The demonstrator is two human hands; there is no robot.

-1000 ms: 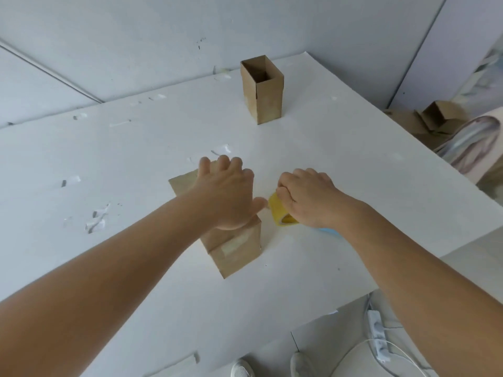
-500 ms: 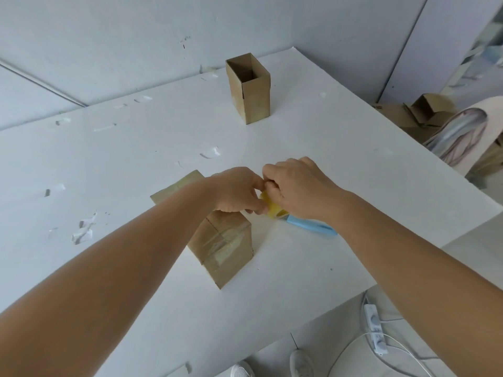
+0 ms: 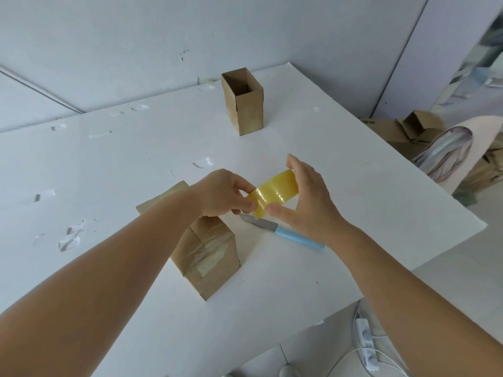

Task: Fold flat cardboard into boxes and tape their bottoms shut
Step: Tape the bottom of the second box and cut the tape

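**Tape held up over the table**

A yellow tape roll (image 3: 276, 192) is being gripped by the right hand (image 3: 307, 202), its loose end being pinched by the left hand (image 3: 223, 195), just above the knife (image 3: 283, 232). A taped box (image 3: 209, 254) is lying near-left of the knife; an open box (image 3: 243, 100) is standing well beyond it on the table (image 3: 109, 164).
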